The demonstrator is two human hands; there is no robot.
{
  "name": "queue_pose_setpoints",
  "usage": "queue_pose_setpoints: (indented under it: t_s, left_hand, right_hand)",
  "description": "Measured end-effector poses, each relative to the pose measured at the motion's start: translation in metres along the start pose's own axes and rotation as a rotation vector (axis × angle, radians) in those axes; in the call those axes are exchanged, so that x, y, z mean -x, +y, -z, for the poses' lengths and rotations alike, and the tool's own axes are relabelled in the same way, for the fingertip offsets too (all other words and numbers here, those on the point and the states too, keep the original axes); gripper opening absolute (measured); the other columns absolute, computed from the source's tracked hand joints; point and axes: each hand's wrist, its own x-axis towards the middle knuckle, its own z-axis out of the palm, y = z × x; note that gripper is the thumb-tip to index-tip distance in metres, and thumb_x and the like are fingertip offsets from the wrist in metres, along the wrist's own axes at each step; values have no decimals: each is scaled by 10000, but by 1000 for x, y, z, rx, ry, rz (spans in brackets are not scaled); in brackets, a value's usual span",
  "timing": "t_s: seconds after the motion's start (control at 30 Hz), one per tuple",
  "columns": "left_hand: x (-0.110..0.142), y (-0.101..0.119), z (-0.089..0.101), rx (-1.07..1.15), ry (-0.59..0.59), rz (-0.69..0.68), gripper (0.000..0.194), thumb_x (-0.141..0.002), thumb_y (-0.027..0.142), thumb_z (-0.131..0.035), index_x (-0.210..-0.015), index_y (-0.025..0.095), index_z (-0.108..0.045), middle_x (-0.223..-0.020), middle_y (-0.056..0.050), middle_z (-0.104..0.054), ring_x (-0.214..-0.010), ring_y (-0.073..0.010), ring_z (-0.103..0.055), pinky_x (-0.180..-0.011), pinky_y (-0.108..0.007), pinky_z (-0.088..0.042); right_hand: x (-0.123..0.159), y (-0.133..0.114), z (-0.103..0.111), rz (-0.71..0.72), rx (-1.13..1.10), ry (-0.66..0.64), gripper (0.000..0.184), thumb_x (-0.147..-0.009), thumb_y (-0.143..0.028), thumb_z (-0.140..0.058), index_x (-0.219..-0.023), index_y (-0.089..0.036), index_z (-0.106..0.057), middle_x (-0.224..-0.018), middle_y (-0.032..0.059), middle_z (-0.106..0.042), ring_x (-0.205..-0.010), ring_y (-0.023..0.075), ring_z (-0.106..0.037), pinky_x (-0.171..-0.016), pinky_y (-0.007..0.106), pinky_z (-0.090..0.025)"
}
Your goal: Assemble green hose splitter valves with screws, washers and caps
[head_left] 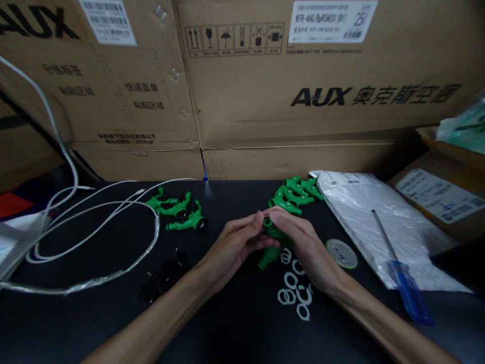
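Observation:
My left hand (233, 245) and my right hand (305, 247) meet over the middle of the black table and together grip one green plastic fitting (271, 247). Thumbs and forefingers pinch its upper end; its lower end sticks out below the fingers. Just beneath my right hand lie several white rings (293, 288). A pile of bare green fittings (293, 194) sits right behind the hands. A smaller group of green fittings with black parts (180, 210) lies to the left. Small black parts (162, 278) are scattered beside my left forearm.
A blue-handled screwdriver (401, 275) rests on a white plastic bag (382, 227) at the right. A round grey lid (341, 253) lies by my right hand. White cables (94, 227) loop at the left. Cardboard boxes (303, 101) wall off the back.

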Motion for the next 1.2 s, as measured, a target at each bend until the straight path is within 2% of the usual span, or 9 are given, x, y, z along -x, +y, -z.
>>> queue_pose_setpoints:
  t_s: [0.27,0.5,0.6,0.7,0.8,0.9,1.0,1.07,1.2]
  left_hand:
    - [-3,-1,-1,28,37,36,255,-854,402,-795,-880,148,-799,-827,-29,-708,-749,-110,-659,-803,-234,-550]
    - [-1,0,-4,-256,92,-146,474,-862,404,-777,-1280,187,-724,-842,-37,-728,-724,-125,-618,-713,-243,-511]
    - [-4,3,0,-328,201,-274,338,-893,372,-744,-1170,181,-774,-761,-12,-679,-710,-111,-565,-685,-212,-474]
    - [-8,5,4,-226,272,-359,248,-889,365,-747,-1067,200,-794,-930,-21,-702,-750,-92,-552,-739,-198,-477]
    - [-10,7,5,-145,270,-368,235,-883,362,-754,-1048,198,-786,-986,-21,-699,-768,-86,-562,-791,-205,-488]
    - [-10,8,6,-215,279,-345,303,-891,378,-737,-1128,190,-761,-909,-19,-694,-793,-114,-597,-827,-244,-496]
    - [-6,7,4,-487,306,-335,308,-895,388,-724,-1130,190,-758,-906,-33,-722,-796,-156,-626,-797,-279,-493]
    - [-1,3,0,-779,188,-336,231,-912,391,-704,-1013,201,-787,-901,-42,-736,-800,-181,-637,-769,-293,-480]
    - [11,-13,-13,-1235,-257,-361,218,-933,402,-686,-1023,242,-804,-984,-58,-734,-937,-223,-655,-867,-340,-472]
  right_hand:
    - [-1,-1,1,-52,-9,14,336,-977,-460,-559,-762,-211,-629,-876,9,-539,-884,184,-498,-840,327,-385]
    - [-5,-2,1,-148,-139,11,307,-956,-482,-600,-807,-216,-640,-798,-10,-588,-783,166,-537,-781,325,-416]
    - [-6,-4,2,-155,-214,-7,232,-909,-457,-687,-957,-230,-666,-899,6,-675,-888,179,-616,-860,346,-446]
    - [-7,-5,5,-164,-213,-3,378,-798,-374,-824,-1114,-253,-656,-1089,26,-714,-1076,195,-636,-984,367,-432]
    - [-8,-3,11,-167,-168,-41,388,-778,-327,-842,-1115,-258,-665,-1059,7,-723,-1055,181,-649,-1011,373,-424]
    - [-10,-1,20,-153,-134,14,347,-779,-319,-839,-1082,-256,-682,-974,-9,-718,-974,168,-662,-977,369,-443]
    - [-15,-3,29,-88,-228,156,338,-770,-319,-841,-1048,-250,-662,-918,-14,-716,-865,167,-689,-896,378,-510]
    - [-18,-5,34,-65,-320,256,346,-758,-314,-847,-1019,-254,-627,-928,-17,-715,-813,176,-710,-838,394,-560]
    - [-22,-7,37,-79,-388,340,404,-708,-292,-876,-963,-243,-567,-910,-20,-694,-760,181,-717,-683,350,-597]
